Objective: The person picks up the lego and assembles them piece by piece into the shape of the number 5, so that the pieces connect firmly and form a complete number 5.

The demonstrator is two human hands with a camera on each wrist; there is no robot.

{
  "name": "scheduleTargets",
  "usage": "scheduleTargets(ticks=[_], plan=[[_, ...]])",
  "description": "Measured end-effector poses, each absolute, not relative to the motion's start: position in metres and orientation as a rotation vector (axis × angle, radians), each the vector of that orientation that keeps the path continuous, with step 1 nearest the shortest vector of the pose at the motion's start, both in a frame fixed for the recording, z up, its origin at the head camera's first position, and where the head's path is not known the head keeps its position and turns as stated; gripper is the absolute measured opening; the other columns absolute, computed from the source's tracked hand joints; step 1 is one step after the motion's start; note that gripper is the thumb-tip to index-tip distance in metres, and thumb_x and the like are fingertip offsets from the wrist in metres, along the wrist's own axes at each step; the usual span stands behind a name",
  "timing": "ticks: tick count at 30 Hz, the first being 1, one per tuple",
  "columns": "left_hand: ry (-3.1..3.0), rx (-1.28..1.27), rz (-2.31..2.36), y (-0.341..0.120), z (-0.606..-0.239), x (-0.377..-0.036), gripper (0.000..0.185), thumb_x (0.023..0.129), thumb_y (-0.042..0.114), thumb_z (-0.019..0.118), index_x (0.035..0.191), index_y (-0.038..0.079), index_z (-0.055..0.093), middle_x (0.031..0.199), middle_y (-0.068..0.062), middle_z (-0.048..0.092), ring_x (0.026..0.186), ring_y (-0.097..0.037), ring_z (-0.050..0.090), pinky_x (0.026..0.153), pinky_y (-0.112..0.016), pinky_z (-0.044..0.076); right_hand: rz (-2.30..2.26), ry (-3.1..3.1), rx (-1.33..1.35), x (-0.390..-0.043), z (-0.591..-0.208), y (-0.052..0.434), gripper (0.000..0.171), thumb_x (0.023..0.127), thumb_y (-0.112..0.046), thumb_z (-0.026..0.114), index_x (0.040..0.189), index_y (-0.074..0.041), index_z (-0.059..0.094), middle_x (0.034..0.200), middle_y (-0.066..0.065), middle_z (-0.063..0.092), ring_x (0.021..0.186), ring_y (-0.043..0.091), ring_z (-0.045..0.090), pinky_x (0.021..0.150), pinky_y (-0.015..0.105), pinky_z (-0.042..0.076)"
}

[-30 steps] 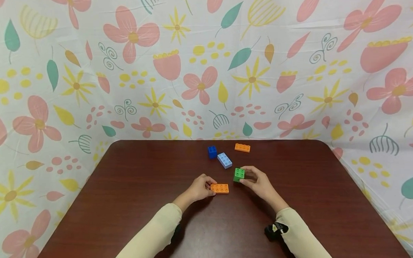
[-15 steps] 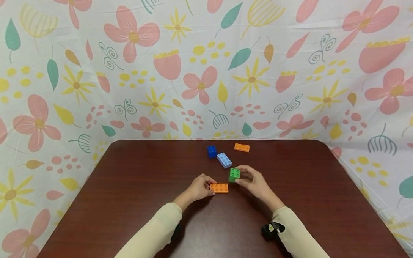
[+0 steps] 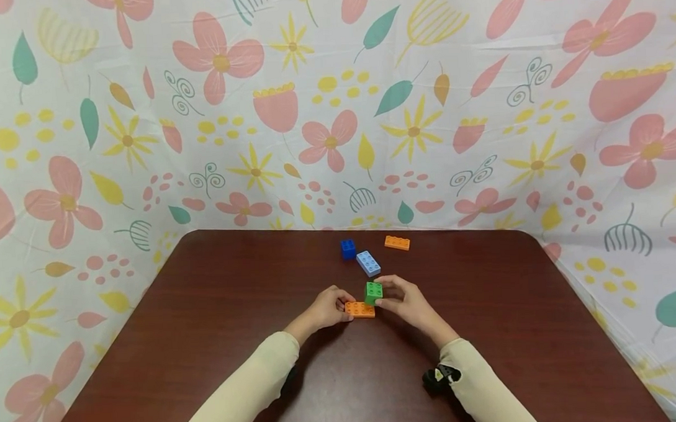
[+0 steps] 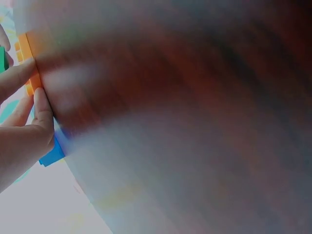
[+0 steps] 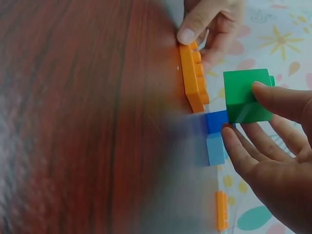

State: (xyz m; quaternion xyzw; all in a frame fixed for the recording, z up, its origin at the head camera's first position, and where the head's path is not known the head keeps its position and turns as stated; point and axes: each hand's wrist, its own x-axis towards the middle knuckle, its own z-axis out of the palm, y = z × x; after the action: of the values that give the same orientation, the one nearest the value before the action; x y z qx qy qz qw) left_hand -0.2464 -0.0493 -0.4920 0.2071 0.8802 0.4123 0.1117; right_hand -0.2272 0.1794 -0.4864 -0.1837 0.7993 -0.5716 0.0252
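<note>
My left hand (image 3: 326, 307) pinches the left end of an orange flat building brick (image 3: 359, 309) that lies on the table. In the right wrist view that orange brick (image 5: 192, 75) shows its studs facing away from the tabletop. A green square brick (image 3: 373, 292) is pinched between the thumb and fingers of my right hand (image 3: 407, 303). The right wrist view has the green brick (image 5: 247, 95) held apart from the orange one, above its studs. From the head camera, the green brick overlaps the orange brick's right end. The left wrist view shows thumb and fingers on the orange brick (image 4: 30, 63).
Behind the hands lie a light blue brick (image 3: 368, 263) and a dark blue square brick (image 3: 347, 249), close together. Another orange flat brick (image 3: 397, 242) lies near the back edge of the dark brown table (image 3: 250, 270). A flowered cloth (image 3: 329, 112) hangs behind it.
My right hand has carried the green brick leftward, from beside the orange brick to over its right end. The left hand and the orange brick have stayed in place.
</note>
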Motion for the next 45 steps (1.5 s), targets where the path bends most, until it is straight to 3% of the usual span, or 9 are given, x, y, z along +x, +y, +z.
scheduleTargets(ticks=[11, 21, 33, 45], plan=[[2.561, 0.614, 1.223, -0.049, -0.491, -0.248, 0.03, 0.076, 0.001, 0.079, 0.105, 0.0, 0.07, 0.094, -0.009, 0.053, 0.08, -0.015, 0.054, 0.07, -0.023, 0.049, -1.676, 2.426, -0.573, -0.225, -0.487, 0.173, 0.038, 0.087, 0.003, 0.066, 0.124, 0.001, 0.056, 0.12, 0.024, 0.058, 0.11, 0.043, 0.057, 0.081, 0.035, 0.054], [2.539, 0.595, 1.211, -0.048, -0.49, -0.249, 0.03, 0.077, 0.002, 0.079, 0.105, 0.001, 0.069, 0.093, -0.007, 0.052, 0.08, -0.016, 0.053, 0.071, -0.025, 0.05, -1.664, 2.401, -0.573, -0.222, -0.486, 0.174, 0.037, 0.089, -0.003, 0.066, 0.125, -0.003, 0.056, 0.12, 0.021, 0.06, 0.108, 0.037, 0.059, 0.078, 0.031, 0.054], [2.551, 0.6, 1.222, -0.056, -0.494, -0.244, 0.029, 0.077, 0.001, 0.079, 0.103, 0.001, 0.069, 0.092, -0.007, 0.052, 0.079, -0.016, 0.052, 0.071, -0.027, 0.05, -1.636, 2.391, -0.633, -0.204, -0.454, 0.161, 0.034, 0.093, -0.004, 0.062, 0.124, 0.006, 0.055, 0.116, 0.027, 0.059, 0.107, 0.042, 0.058, 0.078, 0.028, 0.054], [2.53, 0.639, 1.258, -0.05, -0.495, -0.245, 0.029, 0.076, 0.0, 0.079, 0.103, 0.001, 0.069, 0.09, -0.005, 0.052, 0.079, -0.015, 0.051, 0.069, -0.025, 0.048, -1.607, 2.44, -0.6, -0.204, -0.455, 0.166, 0.034, 0.091, -0.005, 0.064, 0.123, 0.006, 0.058, 0.119, 0.026, 0.059, 0.109, 0.042, 0.058, 0.08, 0.034, 0.055]])
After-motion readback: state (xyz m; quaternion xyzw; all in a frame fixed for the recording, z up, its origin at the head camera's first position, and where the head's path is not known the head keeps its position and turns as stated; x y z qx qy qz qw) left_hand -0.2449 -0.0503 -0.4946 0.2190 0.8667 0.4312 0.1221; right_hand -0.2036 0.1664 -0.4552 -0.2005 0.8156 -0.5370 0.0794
